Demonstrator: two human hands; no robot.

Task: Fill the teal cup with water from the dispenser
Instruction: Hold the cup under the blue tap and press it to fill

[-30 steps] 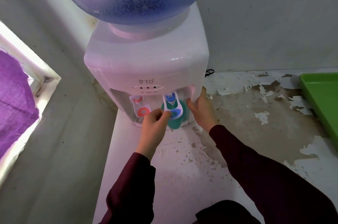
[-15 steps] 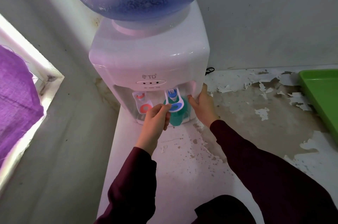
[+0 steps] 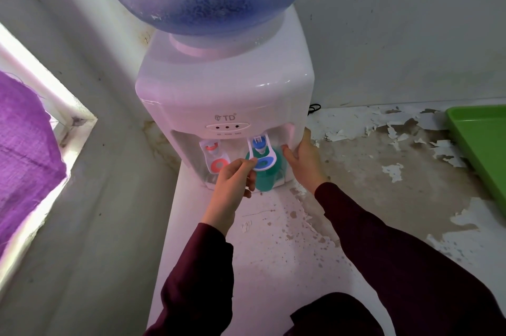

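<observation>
under blue tap (image 3: 261, 161), teal cup (image 3: 267, 181): likely light stiff plastic, grasp mid-wall. left hand (image 3: 232, 182) pinches that tap; right hand (image 3: 304, 163) clasps dispenser (image 3: 224, 97).

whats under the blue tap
The teal cup stands under the blue tap, in the recess of the dispenser. The tap's lever and the left hand cover its mouth, so any water inside cannot be seen.

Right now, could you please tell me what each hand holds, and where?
Left hand pinches the blue-ringed white tap lever at its lower end; right hand grips the white plastic dispenser at its front right corner.
</observation>
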